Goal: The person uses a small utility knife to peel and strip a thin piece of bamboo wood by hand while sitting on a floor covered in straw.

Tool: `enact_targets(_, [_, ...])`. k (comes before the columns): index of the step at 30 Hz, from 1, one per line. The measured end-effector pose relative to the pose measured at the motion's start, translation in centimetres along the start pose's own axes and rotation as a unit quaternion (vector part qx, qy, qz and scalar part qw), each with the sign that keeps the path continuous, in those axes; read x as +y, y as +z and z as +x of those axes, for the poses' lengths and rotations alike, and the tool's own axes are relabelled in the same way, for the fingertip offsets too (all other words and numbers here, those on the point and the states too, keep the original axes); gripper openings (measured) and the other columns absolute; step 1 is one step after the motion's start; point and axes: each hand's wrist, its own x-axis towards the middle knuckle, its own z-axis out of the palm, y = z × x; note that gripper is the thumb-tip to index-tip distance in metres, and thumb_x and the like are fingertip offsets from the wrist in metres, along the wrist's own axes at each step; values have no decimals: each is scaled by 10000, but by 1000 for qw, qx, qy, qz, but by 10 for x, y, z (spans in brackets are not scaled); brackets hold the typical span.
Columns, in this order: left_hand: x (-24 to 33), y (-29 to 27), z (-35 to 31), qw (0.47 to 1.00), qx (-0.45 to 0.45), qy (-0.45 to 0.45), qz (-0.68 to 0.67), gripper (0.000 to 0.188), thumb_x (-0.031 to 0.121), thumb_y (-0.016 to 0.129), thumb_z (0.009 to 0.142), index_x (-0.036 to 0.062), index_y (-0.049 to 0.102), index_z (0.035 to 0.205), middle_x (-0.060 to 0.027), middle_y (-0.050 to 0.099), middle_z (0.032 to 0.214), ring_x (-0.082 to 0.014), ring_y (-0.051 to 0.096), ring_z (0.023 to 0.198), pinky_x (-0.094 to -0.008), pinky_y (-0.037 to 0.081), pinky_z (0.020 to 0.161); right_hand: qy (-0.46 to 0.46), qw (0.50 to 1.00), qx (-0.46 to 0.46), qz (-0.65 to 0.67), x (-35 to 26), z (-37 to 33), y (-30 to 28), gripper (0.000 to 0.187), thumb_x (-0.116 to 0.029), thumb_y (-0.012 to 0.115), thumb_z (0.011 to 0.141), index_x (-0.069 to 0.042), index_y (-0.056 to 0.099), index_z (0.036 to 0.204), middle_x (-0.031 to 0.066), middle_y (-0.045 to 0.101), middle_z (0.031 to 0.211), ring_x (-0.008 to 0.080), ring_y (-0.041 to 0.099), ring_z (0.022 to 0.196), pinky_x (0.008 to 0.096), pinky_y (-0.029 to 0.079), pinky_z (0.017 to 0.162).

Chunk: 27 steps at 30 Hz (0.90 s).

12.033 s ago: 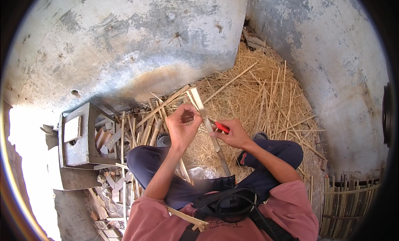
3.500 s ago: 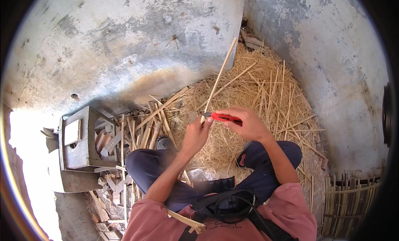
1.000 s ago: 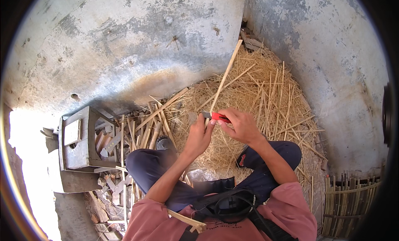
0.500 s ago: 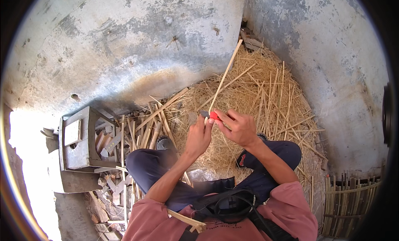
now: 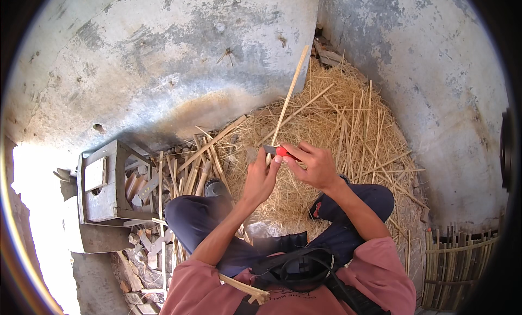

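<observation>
My left hand (image 5: 260, 179) is closed round the near end of a long pale strip of split bamboo or wood (image 5: 291, 93), which points away from me and slightly right. A knife with a red handle (image 5: 283, 151) is gripped in my right hand (image 5: 314, 165). Its short grey blade (image 5: 270, 149) lies across the strip, just beyond my left fingers. Both hands meet in front of me, above the shavings. Another pale strip (image 5: 244, 287) lies across my shirt near my lap.
A pile of straw-like shavings (image 5: 321, 125) and loose strips spreads before my crossed legs. On the left stand a wooden box frame (image 5: 103, 198) and several sticks (image 5: 190, 176). Grey walls (image 5: 179, 48) close in ahead and right. A slatted bamboo rack (image 5: 457, 271) is at lower right.
The strip's far end has swung a little to the left. More of the knife blade shows, and the handle sits slightly further right. My hands are almost where they were.
</observation>
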Motion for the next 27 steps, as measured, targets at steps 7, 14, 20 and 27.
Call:
enact_targets(7, [-2, 1, -1, 1000, 10, 8, 17, 285, 269, 578, 1097, -4, 553, 1176, -153, 592, 616, -260, 591, 496, -403, 409, 501, 10, 999, -19, -25, -4, 1, -4, 339, -329, 745, 962, -154, 755, 1252, 18, 605, 764, 204, 621, 548, 354, 484, 471])
enact_targets(14, [-4, -1, -1, 998, 18, 3, 55, 339, 343, 553, 1105, 19, 573, 1198, -177, 610, 626, -375, 643, 538, -454, 447, 517, 7, 997, -11, -78, -13, 0, -3, 349, -322, 743, 955, -182, 769, 1274, 7, 578, 742, 194, 582, 535, 351, 468, 487])
enact_targets(20, [-6, 1, 2, 997, 27, 10, 71, 357, 390, 536, 1104, 50, 594, 1196, -193, 652, 663, -427, 685, 607, -501, 492, 555, 10, 994, 2, -110, -17, 0, -1, 354, -316, 741, 958, -191, 766, 1289, 3, 554, 735, 187, 576, 529, 347, 462, 484])
enact_targets(27, [-15, 1, 6, 995, 29, 22, 88, 363, 398, 546, 1098, 53, 607, 1193, -193, 642, 644, -439, 675, 606, -513, 487, 561, 20, 992, 14, -123, -15, -2, 4, 374, -292, 757, 947, -185, 759, 1305, 3, 555, 734, 189, 573, 522, 344, 460, 480])
